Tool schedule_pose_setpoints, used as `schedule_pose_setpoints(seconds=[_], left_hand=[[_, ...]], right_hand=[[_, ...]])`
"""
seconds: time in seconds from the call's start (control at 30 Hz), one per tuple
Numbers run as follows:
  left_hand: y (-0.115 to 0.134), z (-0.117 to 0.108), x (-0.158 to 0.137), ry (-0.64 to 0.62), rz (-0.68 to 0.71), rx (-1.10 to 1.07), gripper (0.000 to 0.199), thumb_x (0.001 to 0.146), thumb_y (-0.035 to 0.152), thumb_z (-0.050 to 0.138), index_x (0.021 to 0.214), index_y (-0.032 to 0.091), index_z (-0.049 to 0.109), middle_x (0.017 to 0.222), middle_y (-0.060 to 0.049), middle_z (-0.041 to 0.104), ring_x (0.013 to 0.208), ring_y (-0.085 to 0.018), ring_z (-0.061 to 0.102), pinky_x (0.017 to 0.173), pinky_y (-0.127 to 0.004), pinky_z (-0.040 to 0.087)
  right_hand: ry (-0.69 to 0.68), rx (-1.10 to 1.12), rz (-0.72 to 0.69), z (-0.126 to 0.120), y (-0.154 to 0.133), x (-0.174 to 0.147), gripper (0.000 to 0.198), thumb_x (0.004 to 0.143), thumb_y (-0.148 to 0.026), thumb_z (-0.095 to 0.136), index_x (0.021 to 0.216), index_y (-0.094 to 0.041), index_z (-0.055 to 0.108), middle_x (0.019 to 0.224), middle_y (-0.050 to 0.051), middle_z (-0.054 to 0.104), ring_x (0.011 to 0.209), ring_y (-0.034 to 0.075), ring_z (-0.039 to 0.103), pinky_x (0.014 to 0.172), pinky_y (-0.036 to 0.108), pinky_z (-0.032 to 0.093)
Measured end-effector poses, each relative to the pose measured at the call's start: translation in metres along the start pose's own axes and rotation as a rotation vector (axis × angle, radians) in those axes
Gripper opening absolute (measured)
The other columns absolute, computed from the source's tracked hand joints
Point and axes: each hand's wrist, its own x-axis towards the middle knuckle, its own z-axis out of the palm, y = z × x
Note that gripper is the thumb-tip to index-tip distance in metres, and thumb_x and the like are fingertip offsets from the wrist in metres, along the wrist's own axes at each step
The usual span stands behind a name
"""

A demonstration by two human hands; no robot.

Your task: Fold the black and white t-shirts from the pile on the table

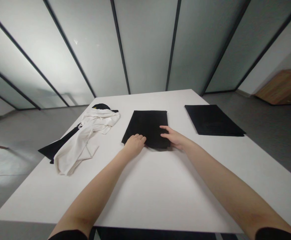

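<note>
- As the flat black bundle (150,125) lies on the white table (160,193), the left hand (135,144) bends over its near-left edge.
- Right hand (174,137): visible fingers spread, near-right corner; whether either grips, I cannot tell.

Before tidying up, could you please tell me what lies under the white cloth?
Black fabric sticks out left from under the white cloth, and a black cap shows past its far edge. Anything else beneath is covered.

Soft shadows, wide-angle edge distortion.
</note>
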Motion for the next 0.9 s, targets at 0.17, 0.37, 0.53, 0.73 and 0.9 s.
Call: schedule_pose_setpoints(seconds=[0.17,0.37,0.53,0.73,0.9], left_hand=[[0.004,-0.014,-0.006,-0.101,0.057,-0.089,0.018,0.104,0.028,0.058,0.107,0.017,0.072,0.103,-0.015,0.078,0.100,-0.033,0.074,0.089,-0.043,0.055],[0.046,-0.042,-0.030,-0.374,0.236,-0.367,0.030,0.098,0.049,0.067,0.083,0.023,0.075,0.080,-0.007,0.077,0.069,-0.025,0.072,0.064,-0.035,0.050],[0.054,-0.042,-0.023,-0.160,0.192,-0.481,0.053,0.110,0.061,0.039,0.099,0.025,0.076,0.095,-0.007,0.079,0.086,-0.025,0.074,0.083,-0.038,0.055],[-0.003,0.015,-0.002,0.157,-0.271,-0.211,0.057,0.111,0.052,0.040,0.161,0.026,0.051,0.167,-0.014,0.051,0.157,-0.037,0.042,0.127,-0.059,0.033],[-0.039,0.035,-0.001,0.113,-0.370,-0.231,0.063,0.112,0.055,0.030,0.165,0.026,0.047,0.171,-0.014,0.045,0.160,-0.038,0.038,0.128,-0.061,0.032]], right_hand=[[0.060,-0.030,-0.109,0.007,0.001,-0.002,0.069,0.097,-0.026,0.066,0.160,-0.031,0.040,0.137,0.010,0.073,0.111,0.024,0.075,0.094,0.040,0.064],[-0.168,-0.081,-0.058,-0.002,-0.006,-0.016,0.079,0.093,-0.031,0.076,0.162,-0.035,0.038,0.136,0.009,0.074,0.103,0.025,0.078,0.085,0.041,0.067],[-0.284,0.039,-0.032,-0.005,-0.005,-0.019,0.089,0.088,-0.026,0.082,0.162,-0.034,0.034,0.120,0.007,0.079,0.091,0.024,0.079,0.075,0.038,0.067],[-0.121,-0.068,0.068,-0.003,0.003,-0.007,0.060,0.092,-0.028,0.082,0.145,-0.021,0.055,0.103,0.010,0.082,0.085,0.026,0.081,0.071,0.036,0.067],[-0.192,-0.169,0.196,-0.006,0.000,-0.006,0.018,0.099,-0.036,0.075,0.102,-0.019,0.074,0.097,0.011,0.084,0.086,0.026,0.081,0.073,0.034,0.067]])
